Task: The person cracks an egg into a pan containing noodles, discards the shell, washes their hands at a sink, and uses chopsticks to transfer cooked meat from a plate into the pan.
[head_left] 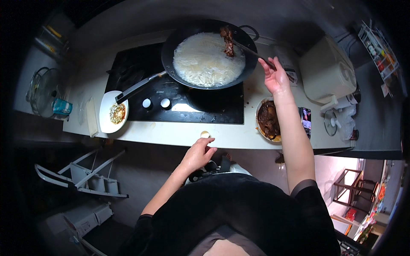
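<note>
My right hand grips dark chopsticks, which hold a brown piece of cooked meat over the right side of a large wok. Pale noodles lie in the wok's cloudy, whitish liquid. Beneath my right forearm, partly hidden, is a bowl of dark braised meat. My left hand hangs at the counter's front edge with nothing in it, thumb and fingers apart. Just beyond its fingers is a small pale round object; whether they touch I cannot tell.
The wok sits on a black glass cooktop, its handle reaching over a white dish of seasonings. A lit phone lies right of my forearm. Glass lids stand left; a beige appliance stands right. A folding step ladder is behind left.
</note>
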`<state>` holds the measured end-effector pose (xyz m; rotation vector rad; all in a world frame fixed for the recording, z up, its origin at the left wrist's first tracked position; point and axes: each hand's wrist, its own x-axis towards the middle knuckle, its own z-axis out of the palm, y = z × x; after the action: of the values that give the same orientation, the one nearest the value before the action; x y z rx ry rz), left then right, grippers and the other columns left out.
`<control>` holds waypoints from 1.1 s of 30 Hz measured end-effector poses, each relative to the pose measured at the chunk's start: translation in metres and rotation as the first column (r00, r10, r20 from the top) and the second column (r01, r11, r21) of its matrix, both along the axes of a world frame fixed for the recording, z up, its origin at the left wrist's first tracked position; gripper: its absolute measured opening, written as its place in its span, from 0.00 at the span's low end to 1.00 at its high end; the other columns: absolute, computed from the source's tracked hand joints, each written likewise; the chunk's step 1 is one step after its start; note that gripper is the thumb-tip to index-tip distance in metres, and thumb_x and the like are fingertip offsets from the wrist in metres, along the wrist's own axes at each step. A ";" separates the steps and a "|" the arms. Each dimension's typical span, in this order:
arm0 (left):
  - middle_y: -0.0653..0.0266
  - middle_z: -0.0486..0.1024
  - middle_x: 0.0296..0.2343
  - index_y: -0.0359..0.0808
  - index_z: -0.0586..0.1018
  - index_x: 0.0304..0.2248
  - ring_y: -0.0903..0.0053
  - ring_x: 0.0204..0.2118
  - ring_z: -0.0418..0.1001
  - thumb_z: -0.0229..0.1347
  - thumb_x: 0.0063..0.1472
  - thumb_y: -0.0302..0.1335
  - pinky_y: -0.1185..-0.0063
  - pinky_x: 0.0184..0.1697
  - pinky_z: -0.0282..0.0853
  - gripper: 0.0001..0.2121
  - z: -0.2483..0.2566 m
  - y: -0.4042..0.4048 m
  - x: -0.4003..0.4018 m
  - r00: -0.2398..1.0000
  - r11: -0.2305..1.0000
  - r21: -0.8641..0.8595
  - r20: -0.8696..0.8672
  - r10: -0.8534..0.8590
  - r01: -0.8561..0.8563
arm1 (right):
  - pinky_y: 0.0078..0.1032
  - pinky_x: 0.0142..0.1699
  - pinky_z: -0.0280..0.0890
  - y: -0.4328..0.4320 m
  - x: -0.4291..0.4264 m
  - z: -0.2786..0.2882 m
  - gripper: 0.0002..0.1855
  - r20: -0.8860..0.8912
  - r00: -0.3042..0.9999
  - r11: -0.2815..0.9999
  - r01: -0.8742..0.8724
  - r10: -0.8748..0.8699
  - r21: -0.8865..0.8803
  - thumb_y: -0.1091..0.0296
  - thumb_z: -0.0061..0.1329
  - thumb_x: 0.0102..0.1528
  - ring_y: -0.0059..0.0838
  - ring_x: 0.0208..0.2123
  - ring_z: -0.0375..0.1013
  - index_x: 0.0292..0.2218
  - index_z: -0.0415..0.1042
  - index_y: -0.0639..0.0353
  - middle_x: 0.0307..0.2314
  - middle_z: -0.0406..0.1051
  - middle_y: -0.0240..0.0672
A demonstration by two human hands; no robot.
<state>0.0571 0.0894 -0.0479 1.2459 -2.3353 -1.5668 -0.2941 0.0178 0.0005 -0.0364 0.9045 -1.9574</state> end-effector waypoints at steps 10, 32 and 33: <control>0.52 0.71 0.40 0.31 0.72 0.49 0.67 0.35 0.74 0.54 0.59 0.31 0.75 0.43 0.69 0.19 -0.006 0.002 0.024 0.990 0.990 0.025 -0.033 0.138 -0.137 | 0.32 0.36 0.77 -0.122 0.030 -0.009 0.18 -0.238 0.970 0.982 0.097 -0.057 0.159 0.64 0.44 0.61 0.52 0.34 0.75 0.41 0.59 0.74 0.37 0.65 0.54; 0.49 0.71 0.41 0.30 0.71 0.49 0.67 0.37 0.75 0.54 0.60 0.32 0.74 0.43 0.70 0.19 -0.004 -0.001 -0.017 0.994 0.993 0.047 -0.019 -0.106 0.107 | 0.21 0.31 0.75 0.206 -0.007 0.035 0.18 -0.689 0.725 0.933 0.250 -0.004 0.257 0.61 0.44 0.61 0.36 0.39 0.76 0.43 0.69 0.70 0.39 0.72 0.47; 0.49 0.71 0.41 0.30 0.71 0.49 0.67 0.37 0.75 0.53 0.60 0.32 0.74 0.43 0.70 0.19 -0.003 -0.001 -0.022 0.990 0.989 0.037 -0.013 -0.140 0.141 | 0.20 0.30 0.75 0.224 -0.003 0.023 0.18 -0.654 0.756 0.917 0.272 -0.018 0.290 0.60 0.44 0.61 0.36 0.38 0.76 0.43 0.69 0.70 0.39 0.72 0.46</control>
<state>0.0350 0.0885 -0.0505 1.0984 -2.4470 -1.6611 -0.2975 0.2415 0.0231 -0.4577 1.7740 -1.9006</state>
